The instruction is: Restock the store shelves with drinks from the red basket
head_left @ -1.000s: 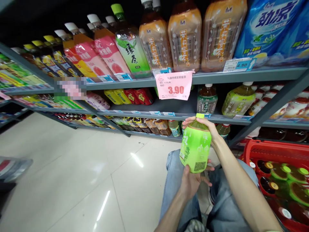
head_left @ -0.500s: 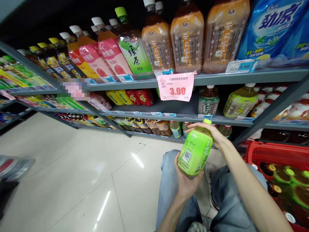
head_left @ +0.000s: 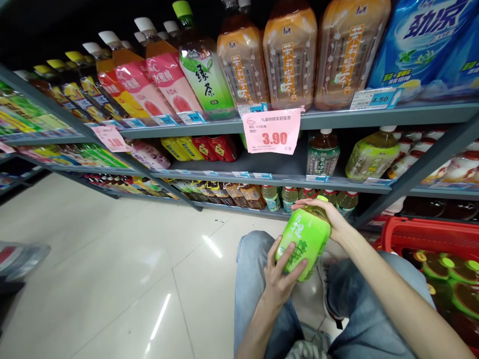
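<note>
Between my two hands is a bottle of tea [head_left: 309, 234] with a bright green label and a yellow-green cap, tilted above the floor in front of my knees. My left hand [head_left: 280, 269] grips its lower part, fingers spread over the label's front. Around the neck and shoulder curls my right hand [head_left: 333, 217], its fingers behind the cap. White writing and a leafy picture show on the label facing me. Just beyond the bottle, several small bottles [head_left: 290, 198] stand on the lowest shelf.
A dark grey shelf rack [head_left: 337, 119] of bottled drinks spans the view. From its upper edge hangs a pink price sign [head_left: 272, 132]. At my right stands a red basket [head_left: 411, 227] holding several bottles. Pale tiled floor [head_left: 149, 259] lies to the left.
The tea bottle has been turned, so its barcode side no longer faces me and the front writing shows. My left hand has moved from under the base onto the label.
</note>
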Tool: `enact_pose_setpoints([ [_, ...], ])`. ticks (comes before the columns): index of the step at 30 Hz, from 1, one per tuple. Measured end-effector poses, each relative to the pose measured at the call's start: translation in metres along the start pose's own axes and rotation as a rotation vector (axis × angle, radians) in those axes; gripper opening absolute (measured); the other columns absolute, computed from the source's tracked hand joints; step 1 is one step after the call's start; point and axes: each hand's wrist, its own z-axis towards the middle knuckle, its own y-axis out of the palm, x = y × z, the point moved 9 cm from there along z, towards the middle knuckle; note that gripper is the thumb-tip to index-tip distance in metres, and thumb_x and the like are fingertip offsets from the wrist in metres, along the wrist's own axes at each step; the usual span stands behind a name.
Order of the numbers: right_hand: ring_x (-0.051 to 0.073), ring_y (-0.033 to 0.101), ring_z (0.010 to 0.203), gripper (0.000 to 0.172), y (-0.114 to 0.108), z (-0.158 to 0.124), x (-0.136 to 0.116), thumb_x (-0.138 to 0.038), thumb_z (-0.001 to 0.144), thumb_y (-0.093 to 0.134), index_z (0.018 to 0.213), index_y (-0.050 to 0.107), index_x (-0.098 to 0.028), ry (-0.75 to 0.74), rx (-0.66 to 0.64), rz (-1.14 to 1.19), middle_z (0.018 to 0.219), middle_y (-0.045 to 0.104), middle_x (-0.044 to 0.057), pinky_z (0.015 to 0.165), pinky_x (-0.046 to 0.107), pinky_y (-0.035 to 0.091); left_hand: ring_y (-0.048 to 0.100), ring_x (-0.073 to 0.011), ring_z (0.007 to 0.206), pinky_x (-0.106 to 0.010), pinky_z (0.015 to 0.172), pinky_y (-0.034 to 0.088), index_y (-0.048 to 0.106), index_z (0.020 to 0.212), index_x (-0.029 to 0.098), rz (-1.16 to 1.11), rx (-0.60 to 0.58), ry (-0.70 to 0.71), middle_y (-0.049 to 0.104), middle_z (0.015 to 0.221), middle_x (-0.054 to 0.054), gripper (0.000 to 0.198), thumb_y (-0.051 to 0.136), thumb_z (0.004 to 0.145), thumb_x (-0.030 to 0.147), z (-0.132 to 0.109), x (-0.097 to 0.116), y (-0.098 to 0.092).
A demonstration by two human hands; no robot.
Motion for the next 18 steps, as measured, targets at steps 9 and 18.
enact_pose_setpoints([
  [9,0.024,0.074,0.095,0.030,0.004,0.002,0.006,-0.032,0.073,0.074,0.097,0.080,-0.016,0.003,-0.009,-0.041,0.108,0.080,0.010,0.087,0.032,0.055,0.043,-0.0394,0.146,-0.045,0.091,0.061,0.069,0.122,0.028,0.136,-0.073,0.107,0.059,0.144,-0.010,0.043,0.067,0.087,0.003,-0.004,0.004,-0.001],
  [18,0.028,0.073,0.109,0.025,0.018,-0.003,0.000,-0.039,0.083,0.074,0.098,0.078,-0.019,-0.080,-0.141,-0.064,0.114,0.079,0.010,0.099,0.040,0.054,0.060,-0.0346,0.129,-0.054,0.103,0.056,0.046,0.149,0.022,-0.111,0.051,-0.105,0.058,0.139,-0.018,0.082,0.084,0.076,0.027,-0.001,-0.016,-0.006],
])
